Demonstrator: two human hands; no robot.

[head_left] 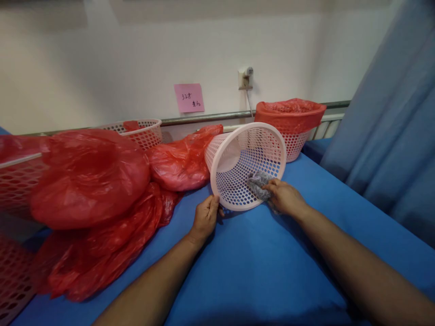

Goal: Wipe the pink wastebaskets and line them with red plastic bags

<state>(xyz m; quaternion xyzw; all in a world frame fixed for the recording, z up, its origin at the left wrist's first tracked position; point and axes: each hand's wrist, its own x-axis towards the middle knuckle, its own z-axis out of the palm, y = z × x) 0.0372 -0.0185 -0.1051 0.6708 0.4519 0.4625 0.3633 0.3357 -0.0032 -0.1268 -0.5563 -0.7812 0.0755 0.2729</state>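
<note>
A pale pink perforated plastic basket [222, 156] lies tipped on its side on the blue sheet, its mouth facing me. My left hand [206, 216] is closed on the lower left of its rim, thumb on the outside. In my right hand [287, 195] is a crumpled grey cloth [260, 184], pressed against the lower right rim and reaching into the basket's inside. Part of the cloth hangs below the rim, behind my fingers. The fingertips of my left hand are partly hidden by the rim.
Red plastic bags [91, 181] heap up on the left among more baskets [149, 133]. A red-lined basket [292, 136] stands behind at right. A metal rail [207, 118], a socket [245, 79] and a pink note [189, 98] are at the wall; a blue curtain [387, 122] hangs right.
</note>
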